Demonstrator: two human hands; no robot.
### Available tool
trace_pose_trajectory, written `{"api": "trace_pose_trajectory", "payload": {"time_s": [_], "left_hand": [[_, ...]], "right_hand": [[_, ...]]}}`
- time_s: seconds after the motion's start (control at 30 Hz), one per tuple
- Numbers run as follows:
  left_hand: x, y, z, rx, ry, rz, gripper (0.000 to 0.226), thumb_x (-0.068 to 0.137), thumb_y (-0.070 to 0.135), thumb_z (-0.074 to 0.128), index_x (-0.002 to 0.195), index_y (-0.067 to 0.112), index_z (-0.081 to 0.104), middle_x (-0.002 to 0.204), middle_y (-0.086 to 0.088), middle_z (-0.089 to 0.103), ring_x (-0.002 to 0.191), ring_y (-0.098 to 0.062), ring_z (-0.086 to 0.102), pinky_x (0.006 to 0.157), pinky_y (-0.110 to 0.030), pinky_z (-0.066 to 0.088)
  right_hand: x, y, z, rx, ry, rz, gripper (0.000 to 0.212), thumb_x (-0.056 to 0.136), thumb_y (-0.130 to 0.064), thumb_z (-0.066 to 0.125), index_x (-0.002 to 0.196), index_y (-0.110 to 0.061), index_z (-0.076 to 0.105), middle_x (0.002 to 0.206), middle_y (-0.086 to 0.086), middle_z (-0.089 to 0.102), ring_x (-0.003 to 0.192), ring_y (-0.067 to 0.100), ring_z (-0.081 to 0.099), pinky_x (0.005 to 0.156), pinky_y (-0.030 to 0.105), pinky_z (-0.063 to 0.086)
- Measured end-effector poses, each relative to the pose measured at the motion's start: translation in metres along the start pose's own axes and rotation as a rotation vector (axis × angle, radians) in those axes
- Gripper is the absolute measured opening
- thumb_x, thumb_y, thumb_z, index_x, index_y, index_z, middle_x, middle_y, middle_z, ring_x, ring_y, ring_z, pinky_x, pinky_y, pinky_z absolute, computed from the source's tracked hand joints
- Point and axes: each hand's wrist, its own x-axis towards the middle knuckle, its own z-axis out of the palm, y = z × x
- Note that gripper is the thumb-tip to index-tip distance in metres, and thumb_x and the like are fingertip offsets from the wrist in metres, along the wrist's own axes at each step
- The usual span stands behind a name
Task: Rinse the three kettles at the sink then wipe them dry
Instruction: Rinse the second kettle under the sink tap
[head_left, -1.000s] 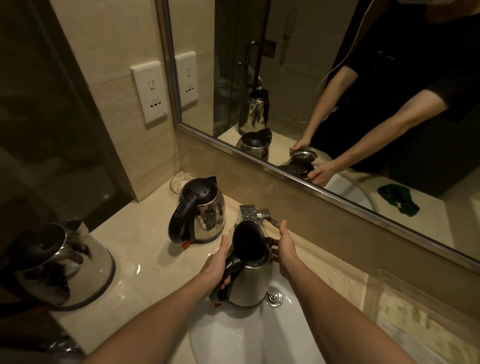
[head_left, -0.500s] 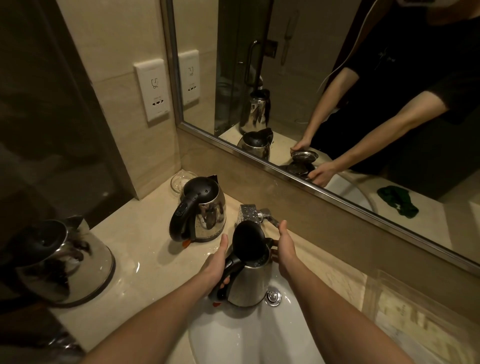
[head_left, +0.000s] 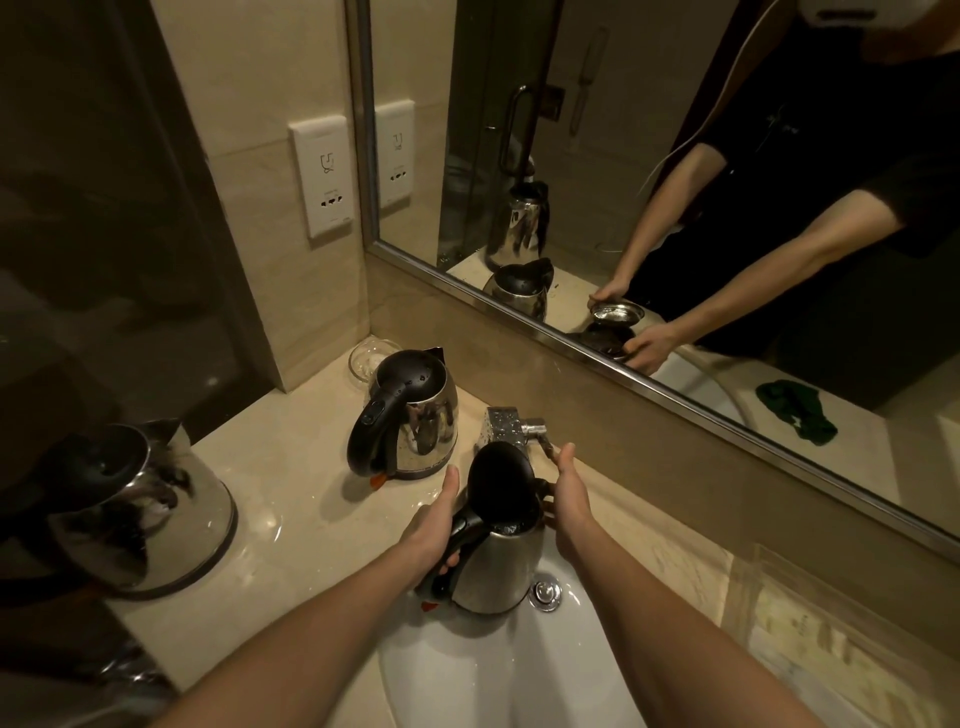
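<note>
The held kettle (head_left: 493, 564), a steel one with its black lid (head_left: 501, 486) swung up, is at lower centre of the frame, over the back of the white sink (head_left: 493, 680) and just below the faucet (head_left: 506, 423). The left hand (head_left: 434, 525) has its fingers wrapped round the kettle's black handle. The right hand (head_left: 569, 499) is against the far side by the rim, thumb up; its fingers are hidden here, but the mirror (head_left: 649, 130) shows them curled on the kettle. The drain stopper (head_left: 545, 592) is just right of its base. A second kettle (head_left: 415, 415), lid shut, stands on the beige tabletop (head_left: 291, 499) up and left, and a third kettle (head_left: 140, 514) stands at the far left edge. A glass dish (head_left: 366, 358) is in the corner, below a wall socket (head_left: 324, 182).
</note>
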Motion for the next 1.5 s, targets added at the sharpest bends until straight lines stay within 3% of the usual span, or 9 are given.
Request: {"api": "trace_pose_trajectory", "payload": {"time_s": [0.3, 0.47, 0.67, 0.9, 1.1, 1.2, 1.33, 1.43, 1.5], "left_hand": [[0.003, -0.017, 0.002, -0.003, 0.029, 0.046, 0.100, 0.055, 0.102, 0.012, 0.108, 0.039, 0.068, 0.056, -0.005, 0.053, 0.048, -0.018, 0.052, 0.050, -0.028, 0.044], [-0.007, -0.022, 0.005, -0.003, 0.039, 0.078, 0.087, 0.075, 0.095, 0.014, 0.128, 0.044, 0.060, 0.056, -0.004, 0.059, 0.046, -0.019, 0.054, 0.045, -0.027, 0.044], [-0.021, -0.022, 0.011, -0.059, 0.020, 0.033, 0.097, 0.075, 0.094, 0.016, 0.096, 0.016, 0.069, 0.051, -0.006, 0.052, 0.040, -0.018, 0.049, 0.044, -0.025, 0.041], [-0.042, -0.022, 0.012, -0.056, 0.015, 0.004, 0.091, 0.079, 0.092, 0.017, 0.065, 0.012, 0.059, 0.048, -0.006, 0.047, 0.038, -0.018, 0.045, 0.045, -0.026, 0.037], [-0.067, -0.025, 0.008, -0.095, 0.009, -0.007, 0.088, 0.074, 0.092, 0.019, 0.056, 0.013, 0.053, 0.045, -0.003, 0.048, 0.037, -0.015, 0.045, 0.044, -0.024, 0.037], [-0.077, -0.030, 0.002, -0.073, 0.012, -0.003, 0.093, 0.069, 0.093, 0.018, 0.067, 0.009, 0.057, 0.043, -0.002, 0.048, 0.035, -0.014, 0.045, 0.044, -0.024, 0.039], [-0.082, -0.038, -0.010, -0.067, 0.031, 0.030, 0.117, 0.078, 0.092, 0.017, 0.129, -0.004, 0.060, 0.044, -0.003, 0.048, 0.036, -0.015, 0.046, 0.044, -0.024, 0.042], [-0.094, -0.037, -0.020, -0.063, 0.054, 0.038, 0.100, 0.063, 0.095, 0.016, 0.071, 0.007, 0.062, 0.046, -0.004, 0.047, 0.039, -0.016, 0.045, 0.051, -0.028, 0.041], [-0.101, -0.036, -0.026, -0.066, 0.077, 0.045, 0.089, 0.064, 0.094, 0.015, 0.062, 0.014, 0.054, 0.047, -0.004, 0.048, 0.040, -0.016, 0.045, 0.049, -0.026, 0.039]], "right_hand": [[-0.017, 0.003, -0.013, -0.117, -0.165, -0.041, 0.089, 0.075, -0.085, 0.032, 0.150, -0.038, 0.025, 0.145, 0.014, 0.044, 0.127, 0.035, 0.047, 0.106, 0.048, 0.036], [-0.033, 0.007, -0.024, -0.197, -0.282, -0.039, 0.098, 0.064, -0.091, 0.042, 0.148, -0.044, 0.023, 0.141, 0.010, 0.048, 0.125, 0.032, 0.048, 0.109, 0.047, 0.034], [-0.054, 0.004, -0.032, -0.216, -0.382, -0.041, 0.098, 0.062, -0.083, 0.056, 0.147, -0.042, 0.030, 0.151, 0.004, 0.038, 0.137, 0.029, 0.035, 0.104, 0.043, 0.034], [-0.072, -0.001, -0.038, -0.241, -0.337, -0.054, 0.097, 0.051, -0.070, 0.077, 0.138, -0.050, 0.039, 0.139, 0.007, 0.044, 0.128, 0.032, 0.040, 0.106, 0.050, 0.034], [-0.081, 0.006, -0.037, -0.239, -0.239, -0.052, 0.059, 0.072, -0.052, 0.067, 0.129, -0.045, 0.050, 0.131, 0.002, 0.049, 0.120, 0.028, 0.044, 0.097, 0.047, 0.035], [-0.085, 0.012, -0.033, -0.232, -0.192, -0.057, 0.033, 0.085, -0.032, 0.062, 0.116, -0.043, 0.058, 0.127, 0.002, 0.055, 0.111, 0.026, 0.051, 0.099, 0.047, 0.036], [-0.092, 0.020, -0.023, -0.239, -0.163, -0.073, 0.032, 0.084, -0.020, 0.062, 0.109, -0.040, 0.061, 0.118, 0.006, 0.061, 0.110, 0.026, 0.054, 0.100, 0.048, 0.039], [-0.094, 0.020, -0.012, -0.244, -0.168, -0.097, 0.037, 0.087, -0.012, 0.060, 0.111, -0.039, 0.061, 0.122, 0.007, 0.061, 0.115, 0.028, 0.053, 0.101, 0.052, 0.039], [-0.098, 0.016, -0.003, -0.241, -0.179, -0.117, 0.038, 0.089, -0.006, 0.058, 0.110, -0.038, 0.061, 0.124, 0.008, 0.059, 0.115, 0.027, 0.053, 0.098, 0.049, 0.042]]}}
